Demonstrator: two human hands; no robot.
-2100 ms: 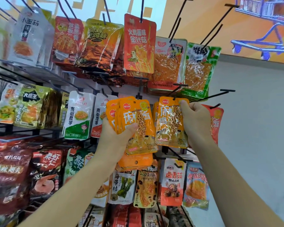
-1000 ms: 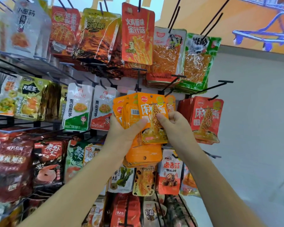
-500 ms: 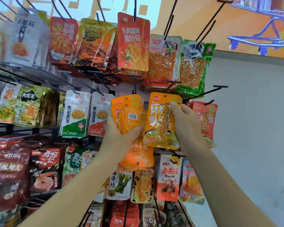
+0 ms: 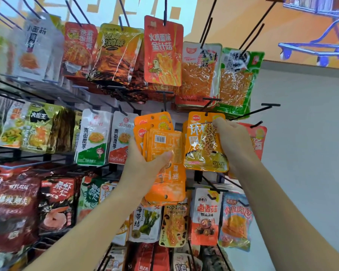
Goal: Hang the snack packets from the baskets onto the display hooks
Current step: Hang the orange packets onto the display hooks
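The right hand [image 4: 233, 141] pinches a single orange packet [image 4: 204, 145] by its upper corner, lifting its punched hole up to the black hook [image 4: 211, 99] just above that hand; I cannot tell whether the hole is on yet. Just beside it, the left hand [image 4: 145, 167] grips the waiting stack [image 4: 164, 147], thumb across its front. Threading seems under way: next, line the hole with the hook tip and slide the packet back.
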